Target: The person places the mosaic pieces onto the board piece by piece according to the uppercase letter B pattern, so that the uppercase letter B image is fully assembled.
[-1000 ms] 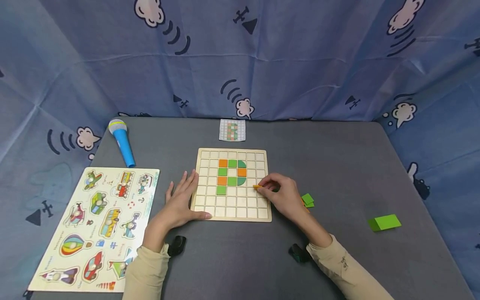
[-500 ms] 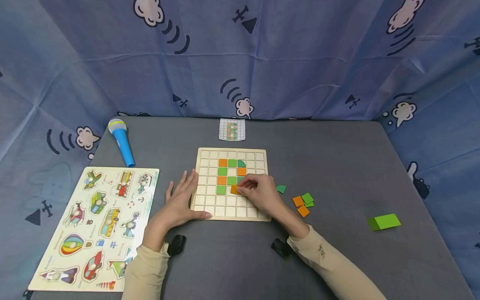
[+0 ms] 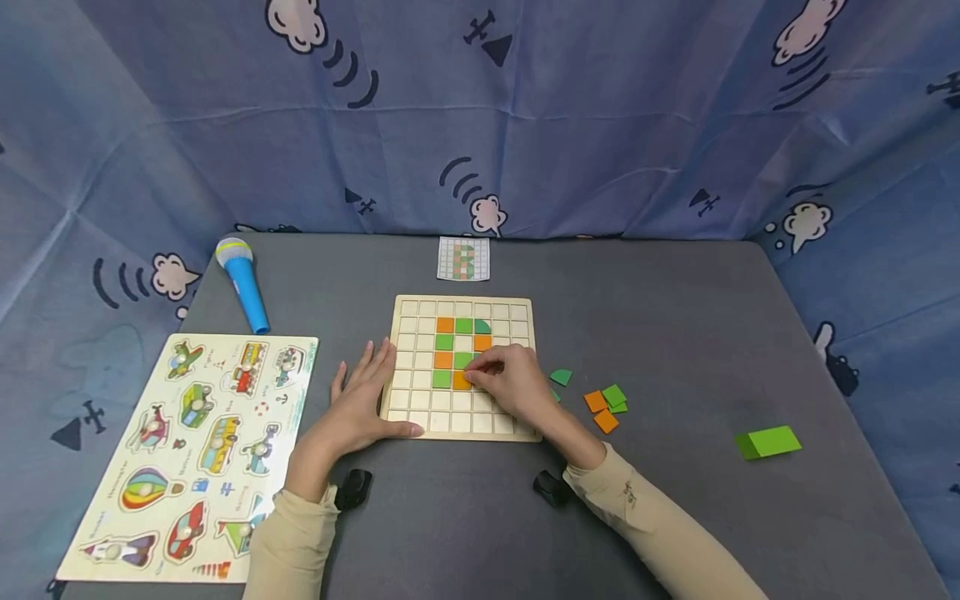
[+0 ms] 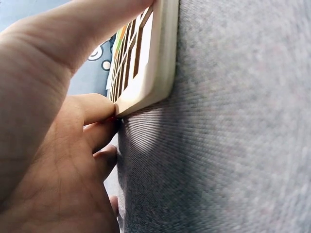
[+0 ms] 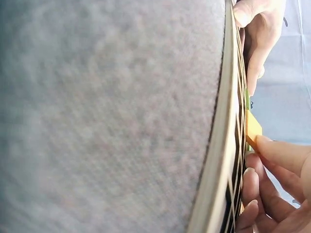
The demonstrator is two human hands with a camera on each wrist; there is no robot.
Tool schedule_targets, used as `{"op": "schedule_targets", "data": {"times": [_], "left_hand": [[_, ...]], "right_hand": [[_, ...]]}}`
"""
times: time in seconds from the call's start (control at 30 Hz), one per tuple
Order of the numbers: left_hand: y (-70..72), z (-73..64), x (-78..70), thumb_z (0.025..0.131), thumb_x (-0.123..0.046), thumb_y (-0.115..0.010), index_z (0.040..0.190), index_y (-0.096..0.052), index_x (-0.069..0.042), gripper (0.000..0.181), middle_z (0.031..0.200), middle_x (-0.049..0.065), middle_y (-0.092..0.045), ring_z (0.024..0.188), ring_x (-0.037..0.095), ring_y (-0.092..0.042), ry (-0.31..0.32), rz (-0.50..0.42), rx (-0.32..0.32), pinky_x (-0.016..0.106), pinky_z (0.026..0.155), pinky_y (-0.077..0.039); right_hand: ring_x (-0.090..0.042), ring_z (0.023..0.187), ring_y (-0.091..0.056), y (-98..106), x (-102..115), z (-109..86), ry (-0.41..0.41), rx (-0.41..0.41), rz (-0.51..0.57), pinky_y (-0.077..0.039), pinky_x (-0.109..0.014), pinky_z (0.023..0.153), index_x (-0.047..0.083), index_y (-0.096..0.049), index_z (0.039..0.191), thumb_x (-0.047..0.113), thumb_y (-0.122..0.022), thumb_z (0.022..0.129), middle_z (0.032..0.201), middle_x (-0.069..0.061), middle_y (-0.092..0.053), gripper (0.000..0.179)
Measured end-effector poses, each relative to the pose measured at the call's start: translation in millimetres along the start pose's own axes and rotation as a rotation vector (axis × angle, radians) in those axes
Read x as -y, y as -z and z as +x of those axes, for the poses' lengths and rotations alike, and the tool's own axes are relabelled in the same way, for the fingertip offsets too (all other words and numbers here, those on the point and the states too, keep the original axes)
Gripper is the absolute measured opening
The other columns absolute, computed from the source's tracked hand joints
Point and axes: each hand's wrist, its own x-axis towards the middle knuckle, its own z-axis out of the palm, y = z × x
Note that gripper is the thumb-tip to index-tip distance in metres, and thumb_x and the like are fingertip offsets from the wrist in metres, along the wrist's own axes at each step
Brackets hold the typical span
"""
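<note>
My right hand (image 3: 512, 382) pinches an orange square tile (image 5: 253, 128) between thumb and fingertips, the tile tilted at the surface of the wooden grid board (image 3: 408, 421). It overlaps a cell just right of the lowest green tile (image 3: 442, 379). Orange, green and dark green tiles fill several other cells of the board; the right fingers hide part of that group. My left hand (image 3: 360, 404) rests against the board's left side with fingers straight. Its thumb lies along the near left corner, as the left wrist view also shows.
Loose orange tiles (image 3: 606, 422), green tiles (image 3: 614, 394) and a dark green rounded tile (image 3: 561, 377) lie right of the board. Farther right is a green block (image 3: 768, 442). A pattern card (image 3: 463, 258) lies behind; a blue microphone (image 3: 246, 287) and picture puzzle (image 3: 172, 458) are left.
My right hand has carried the orange tile leftward from the board's right side and lowered it beside the lowest green tile. The left hand has stayed in place.
</note>
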Motion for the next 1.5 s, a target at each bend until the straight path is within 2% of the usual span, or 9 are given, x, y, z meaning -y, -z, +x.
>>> {"op": "schedule_targets", "data": {"times": [0.33, 0.53, 0.7, 0.83, 1.0, 1.13, 1.23, 1.5], "left_hand": [[-2.5, -0.3, 2.4, 0.077, -0.045, -0.094, 0.17, -0.013, -0.003, 0.13, 0.18, 0.015, -0.007, 0.167, 0.038, 0.002, -0.024, -0.015, -0.017, 0.067, 0.127, 0.009], [-1.3, -0.4, 0.6, 0.078, -0.044, -0.095, 0.17, -0.011, -0.004, 0.131, 0.18, 0.013, -0.005, 0.167, 0.037, 0.003, 0.0, -0.008, -0.002, 0.066, 0.128, 0.01], [0.5, -1.8, -1.6, 0.077, -0.045, -0.095, 0.17, -0.01, -0.005, 0.132, 0.18, 0.013, -0.004, 0.167, 0.038, 0.004, 0.004, -0.006, 0.007, 0.067, 0.127, 0.01], [0.6, -2.0, -2.2, 0.077, -0.045, -0.095, 0.17, -0.01, -0.004, 0.132, 0.18, 0.013, -0.004, 0.167, 0.038, 0.004, 0.002, -0.008, 0.01, 0.068, 0.127, 0.01], [0.8, -2.0, -2.5, 0.078, -0.045, -0.094, 0.17, -0.011, -0.003, 0.131, 0.18, 0.014, -0.004, 0.167, 0.038, 0.003, -0.001, -0.006, 0.01, 0.068, 0.127, 0.009], [0.6, -2.2, -1.8, 0.078, -0.044, -0.094, 0.17, -0.011, -0.003, 0.131, 0.18, 0.014, -0.004, 0.167, 0.038, 0.004, -0.002, -0.002, 0.01, 0.068, 0.127, 0.009], [0.6, -2.1, -1.3, 0.078, -0.044, -0.094, 0.17, -0.011, -0.003, 0.13, 0.18, 0.014, -0.004, 0.167, 0.038, 0.004, 0.0, 0.001, 0.011, 0.068, 0.127, 0.009], [0.8, -1.4, -2.4, 0.079, -0.044, -0.094, 0.17, -0.01, -0.003, 0.13, 0.18, 0.014, -0.004, 0.167, 0.039, 0.004, 0.001, 0.009, 0.016, 0.068, 0.127, 0.008]], "right_hand": [[-0.012, 0.075, -0.066, -2.1, -1.3, 0.7, 0.012, -0.003, -0.048, -0.053, -0.024, 0.066, 0.007, -0.085, 0.088, 0.011, -0.086, 0.089, 0.092, -0.006, -0.079, 0.004], [-0.012, 0.076, -0.066, 6.6, -6.6, -5.5, 0.028, -0.019, -0.038, -0.053, -0.024, 0.069, 0.007, -0.085, 0.089, 0.012, -0.087, 0.089, 0.089, -0.004, -0.077, 0.005], [-0.011, 0.076, -0.063, 26.6, -20.0, -17.1, 0.012, -0.034, -0.051, -0.05, -0.025, 0.068, 0.008, -0.086, 0.092, 0.014, -0.086, 0.09, 0.089, -0.002, -0.077, 0.006], [-0.016, 0.083, -0.065, 48.5, -33.9, -28.7, -0.018, -0.028, -0.1, -0.052, -0.03, 0.074, 0.009, -0.085, 0.096, 0.014, -0.083, 0.093, 0.095, -0.005, -0.077, 0.006], [-0.023, 0.097, -0.066, 81.6, -48.3, -41.6, -0.079, 0.035, -0.16, -0.052, -0.041, 0.085, 0.01, -0.081, 0.111, 0.016, -0.075, 0.1, 0.111, -0.009, -0.075, 0.014], [-0.027, 0.104, -0.065, 104.1, -56.9, -49.8, -0.078, 0.098, -0.172, -0.052, -0.044, 0.09, 0.007, -0.078, 0.12, 0.01, -0.067, 0.105, 0.119, -0.012, -0.072, 0.019], [-0.027, 0.105, -0.064, 115.2, -62.4, -54.3, -0.069, 0.126, -0.177, -0.052, -0.044, 0.089, 0.005, -0.077, 0.122, 0.004, -0.065, 0.104, 0.123, -0.014, -0.07, 0.022], [-0.032, 0.109, -0.062, 134.4, -74.3, -64.7, -0.09, 0.16, -0.183, -0.052, -0.05, 0.094, 0.004, -0.073, 0.129, -0.001, -0.071, 0.098, 0.128, -0.017, -0.067, 0.031]]}}
